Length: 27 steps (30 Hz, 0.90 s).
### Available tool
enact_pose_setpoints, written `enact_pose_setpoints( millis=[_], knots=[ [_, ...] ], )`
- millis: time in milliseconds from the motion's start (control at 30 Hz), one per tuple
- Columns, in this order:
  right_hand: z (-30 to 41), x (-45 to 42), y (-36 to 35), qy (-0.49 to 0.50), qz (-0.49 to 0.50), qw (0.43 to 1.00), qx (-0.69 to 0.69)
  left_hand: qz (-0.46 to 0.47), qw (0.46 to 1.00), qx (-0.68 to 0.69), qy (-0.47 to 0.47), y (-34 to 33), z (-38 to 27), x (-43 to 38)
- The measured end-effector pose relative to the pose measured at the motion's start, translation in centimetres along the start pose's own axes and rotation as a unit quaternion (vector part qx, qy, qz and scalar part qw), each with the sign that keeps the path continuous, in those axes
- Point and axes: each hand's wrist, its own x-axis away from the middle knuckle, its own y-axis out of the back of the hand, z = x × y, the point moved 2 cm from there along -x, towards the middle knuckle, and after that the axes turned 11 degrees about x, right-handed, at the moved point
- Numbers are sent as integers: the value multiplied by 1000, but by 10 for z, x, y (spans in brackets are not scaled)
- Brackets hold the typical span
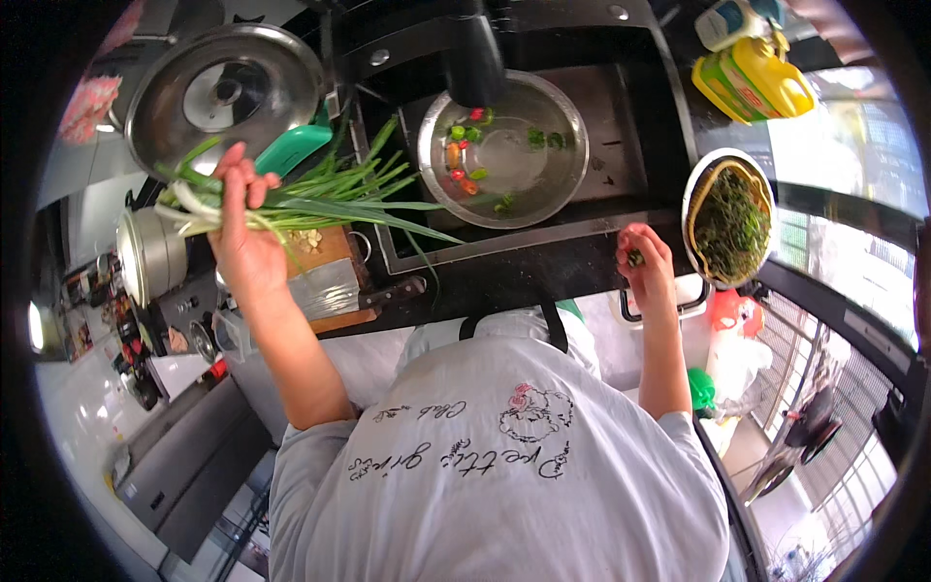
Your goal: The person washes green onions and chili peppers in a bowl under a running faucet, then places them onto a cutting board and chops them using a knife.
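My left hand (251, 218) grips a bunch of green onions (327, 200) near the white ends, its leaves spreading towards the sink. Some small dark green thing (636, 257) is held in the fingers of my right hand (646, 263), over the counter's front part. A round metal bowl (576, 164) stands in the sink, with water, red and green pepper pieces (457, 174) and green bits in it. To the right of the sink lies a dish (687, 218) with a heap of leafy greens (731, 225). A cleaver (393, 292) rests on a wooden cutting board (342, 321), beside chopped garlic (305, 240).
A large metal lid (284, 58) and a green plastic scoop (294, 149) are at the upper left, above a lidded pot (156, 254). The black faucet (474, 62) overhangs the bowl. A yellow jug (764, 80) stands at the upper right.
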Motion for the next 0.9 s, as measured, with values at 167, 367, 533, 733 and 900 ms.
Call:
enact_pose_setpoints(
  millis=[167,367,533,733,900],
  knots=[
    [-10,64,63,64,-138,984,-96,16,999,17,-31,2,-11,2],
    [20,37,-27,145,-71,952,260,66,993,-82,-50,-1,10,2],
    [-20,-112,-116,242,61,676,693,151,984,-98,7,-40,32,26],
    [-94,-176,-138,375,179,473,777,121,978,-135,103,-26,57,52],
    [-35,-162,-142,235,247,653,676,170,958,-180,142,-30,89,54]
  ],
)
